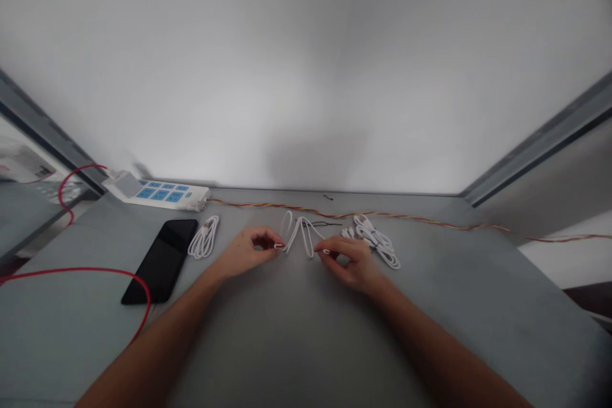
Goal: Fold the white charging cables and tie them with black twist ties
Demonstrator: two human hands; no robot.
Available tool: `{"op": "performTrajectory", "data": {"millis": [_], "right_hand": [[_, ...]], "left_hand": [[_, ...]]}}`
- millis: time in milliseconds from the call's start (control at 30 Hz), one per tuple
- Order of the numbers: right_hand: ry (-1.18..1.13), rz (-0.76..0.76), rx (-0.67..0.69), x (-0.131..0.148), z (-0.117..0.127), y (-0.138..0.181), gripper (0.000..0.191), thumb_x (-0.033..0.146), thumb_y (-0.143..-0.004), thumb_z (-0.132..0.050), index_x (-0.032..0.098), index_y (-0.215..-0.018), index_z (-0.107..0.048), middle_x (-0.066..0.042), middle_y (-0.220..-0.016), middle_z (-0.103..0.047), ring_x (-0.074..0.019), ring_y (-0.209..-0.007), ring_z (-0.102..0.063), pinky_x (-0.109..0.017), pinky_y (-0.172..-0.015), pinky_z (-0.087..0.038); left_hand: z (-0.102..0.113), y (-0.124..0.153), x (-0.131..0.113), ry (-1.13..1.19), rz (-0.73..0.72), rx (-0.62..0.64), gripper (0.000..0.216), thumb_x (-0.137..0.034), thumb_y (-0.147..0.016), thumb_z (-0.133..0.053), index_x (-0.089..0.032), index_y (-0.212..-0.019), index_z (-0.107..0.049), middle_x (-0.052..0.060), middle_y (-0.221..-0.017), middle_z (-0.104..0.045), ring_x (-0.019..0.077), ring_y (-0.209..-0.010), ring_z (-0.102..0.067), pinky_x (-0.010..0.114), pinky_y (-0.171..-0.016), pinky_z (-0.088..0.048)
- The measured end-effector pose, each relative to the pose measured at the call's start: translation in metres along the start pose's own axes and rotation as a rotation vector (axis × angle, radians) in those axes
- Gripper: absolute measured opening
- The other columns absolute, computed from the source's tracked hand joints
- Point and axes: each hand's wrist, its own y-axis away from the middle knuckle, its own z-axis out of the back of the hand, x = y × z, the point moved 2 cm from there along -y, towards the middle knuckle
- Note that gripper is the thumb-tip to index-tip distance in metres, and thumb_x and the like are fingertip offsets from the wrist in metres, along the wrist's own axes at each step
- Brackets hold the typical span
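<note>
A white charging cable (308,239) hangs in loose folds between my two hands, just above the grey table. My left hand (249,250) pinches one side of it between thumb and fingertips. On the other side my right hand (350,261) grips the cable the same way, with a small bent bit showing at the fingertips. Beyond the cable lie thin black twist ties (325,224). Close to my right hand is a bundle of white cables (382,247), partly covered by that hand. Another coiled white cable (204,239) rests to the left of my left hand.
A black phone (165,261) lies at the left, crossed by a red cable (90,269). Behind it stands a white power strip (191,202) with a plugged-in charger (127,183). Its twisted red-yellow wire (421,220) runs along the back by the white wall.
</note>
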Motion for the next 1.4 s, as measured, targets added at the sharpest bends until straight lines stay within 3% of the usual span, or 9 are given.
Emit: {"op": "performTrajectory", "data": {"millis": [1100,1300,1400], "right_hand": [[-0.006,-0.042,0.053,0.001,-0.001,0.000,0.013,0.020,-0.083,-0.054,0.021,-0.088,-0.066,-0.004,-0.073,-0.070,-0.0128,-0.056,-0.061,-0.025,-0.058,-0.049],[0.167,-0.113,-0.047,-0.015,-0.005,0.000,0.017,0.026,-0.088,-0.050,0.021,-0.093,-0.066,-0.005,-0.076,-0.070,-0.0165,-0.061,-0.063,-0.029,-0.060,-0.049],[0.367,-0.153,-0.048,-0.022,-0.005,0.000,0.023,0.031,-0.091,-0.045,0.021,-0.083,-0.063,-0.008,-0.076,-0.069,-0.0208,-0.071,-0.064,-0.032,-0.066,-0.048]], "left_hand": [[-0.001,0.001,-0.005,-0.046,-0.017,-0.018,0.016,-0.030,-0.075,-0.061,-0.017,-0.082,-0.067,0.004,-0.081,-0.069,0.0175,-0.075,-0.061,0.030,-0.072,-0.048],[-0.003,-0.006,0.010,-0.204,-0.045,-0.121,0.024,-0.036,-0.081,-0.056,-0.019,-0.093,-0.069,0.003,-0.084,-0.070,0.0170,-0.073,-0.061,0.028,-0.068,-0.046],[-0.002,-0.008,0.015,-0.420,-0.033,-0.213,0.027,-0.039,-0.086,-0.049,-0.018,-0.084,-0.065,0.003,-0.072,-0.065,0.0168,-0.065,-0.057,0.029,-0.065,-0.042]]}}
